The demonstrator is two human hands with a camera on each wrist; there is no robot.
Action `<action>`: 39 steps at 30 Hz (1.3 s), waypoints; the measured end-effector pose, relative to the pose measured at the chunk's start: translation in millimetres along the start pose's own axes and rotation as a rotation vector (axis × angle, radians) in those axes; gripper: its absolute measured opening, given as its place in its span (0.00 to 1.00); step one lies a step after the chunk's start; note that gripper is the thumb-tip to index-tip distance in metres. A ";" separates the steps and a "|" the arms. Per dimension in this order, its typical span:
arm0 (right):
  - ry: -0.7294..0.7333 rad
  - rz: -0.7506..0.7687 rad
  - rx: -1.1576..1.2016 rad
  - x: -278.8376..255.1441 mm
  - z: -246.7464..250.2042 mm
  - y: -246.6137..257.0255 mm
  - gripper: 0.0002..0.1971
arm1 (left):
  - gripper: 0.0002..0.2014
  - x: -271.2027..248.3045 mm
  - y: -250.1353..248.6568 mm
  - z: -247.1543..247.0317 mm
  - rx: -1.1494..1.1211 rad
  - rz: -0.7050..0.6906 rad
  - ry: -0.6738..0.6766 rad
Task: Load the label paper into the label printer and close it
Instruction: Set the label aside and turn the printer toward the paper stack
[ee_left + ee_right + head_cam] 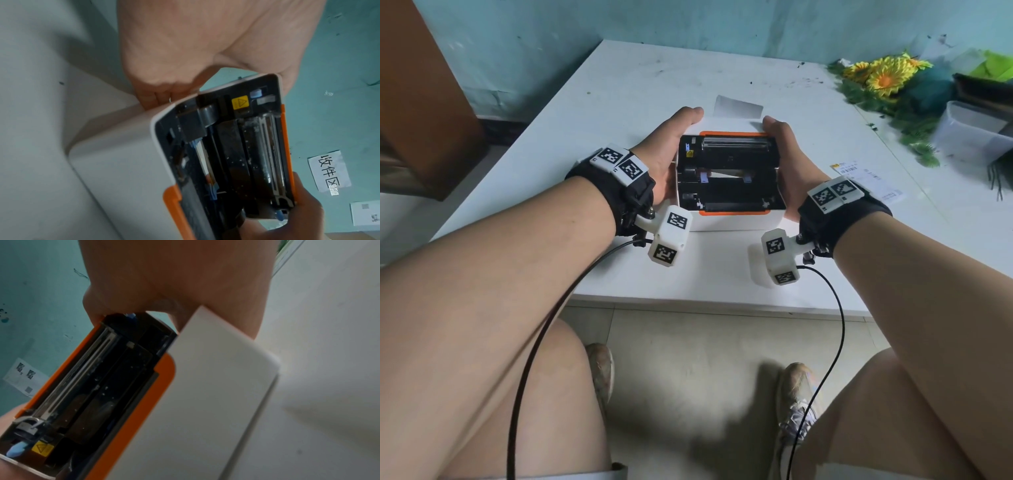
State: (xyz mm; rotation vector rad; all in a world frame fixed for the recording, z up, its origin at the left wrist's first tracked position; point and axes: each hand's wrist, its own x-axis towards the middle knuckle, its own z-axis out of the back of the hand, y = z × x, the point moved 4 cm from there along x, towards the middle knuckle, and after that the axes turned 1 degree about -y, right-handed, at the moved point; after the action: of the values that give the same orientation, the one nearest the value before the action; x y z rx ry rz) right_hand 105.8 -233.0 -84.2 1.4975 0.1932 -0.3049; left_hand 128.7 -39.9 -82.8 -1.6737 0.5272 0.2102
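The white label printer [736, 222] with orange trim stands mid-table, its lid [727, 154] raised so the black inside faces me. My left hand [671, 150] grips the lid's left edge and my right hand [784, 150] grips its right edge, thumbs up at the top corners. A white strip of label paper [726, 174] shows between two blue guides inside, and a white sheet [738, 106] lies behind the printer. In the left wrist view the left hand [205, 48] holds the lid [236, 146]. In the right wrist view the right hand [174, 280] clasps the lid's end [123, 369].
Artificial sunflowers [883, 77] and a clear plastic box [976, 133] crowd the table's right back. Printed labels [866, 174] lie right of the printer. A brown cabinet [421, 102] stands at left. The table's front edge [722, 305] is near my knees.
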 end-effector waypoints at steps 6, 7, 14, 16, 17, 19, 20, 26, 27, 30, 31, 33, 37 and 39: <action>0.011 -0.007 0.016 0.3 -0.3 0.2 0.28 | 0.25 -0.1 2.2 0.8 0.017 0.021 0.018; 0.014 -0.003 0.026 -0.1 -0.1 0.5 0.27 | 0.25 0.2 2.4 0.9 0.024 0.022 0.017; 0.027 -0.005 0.052 -6.0 -0.9 1.2 0.25 | 0.29 1.1 0.4 3.6 -0.040 0.009 0.009; 0.028 0.001 0.044 -6.3 -1.4 1.6 0.26 | 0.31 3.6 -0.6 6.6 -0.051 -0.010 -0.016; 0.033 0.000 0.044 -6.2 -1.6 1.2 0.26 | 0.28 4.3 -0.9 7.6 -0.049 -0.013 -0.022; 0.034 -0.007 0.042 -5.4 -1.3 0.4 0.27 | 0.24 6.3 -1.2 8.2 -0.040 -0.004 -0.019; 0.031 -0.008 0.043 -5.4 -1.0 0.2 0.27 | 0.24 7.2 -1.0 8.3 -0.031 0.001 -0.014; 0.033 -0.004 0.073 -5.1 0.6 -1.6 0.25 | 0.22 8.0 -2.6 2.7 0.014 0.000 0.032; 0.034 -0.006 0.071 -4.9 0.9 -1.4 0.25 | 0.22 7.9 -2.4 2.4 0.017 0.004 0.037; 0.027 0.002 0.066 -4.5 0.1 -0.9 0.25 | 0.22 7.9 -2.0 3.9 0.024 0.017 0.046; 0.027 0.006 0.064 -4.5 -0.2 -0.6 0.25 | 0.22 7.8 -2.1 3.7 0.027 0.020 0.050; 0.030 0.013 0.053 -3.4 -0.4 -0.8 0.26 | 0.22 7.3 -2.4 3.4 0.032 0.020 0.054; 0.021 0.019 0.048 -1.4 0.7 -1.8 0.27 | 0.20 7.1 -2.5 2.7 0.036 0.027 0.062; 0.017 0.017 0.046 -1.2 1.3 -2.2 0.28 | 0.20 7.2 -2.3 3.1 0.036 0.027 0.066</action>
State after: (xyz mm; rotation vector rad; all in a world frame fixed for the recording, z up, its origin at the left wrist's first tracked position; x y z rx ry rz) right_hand 104.0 -234.3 -85.8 1.5465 0.1877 -0.2844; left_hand 136.6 -38.3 -84.4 -1.6434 0.6002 0.1643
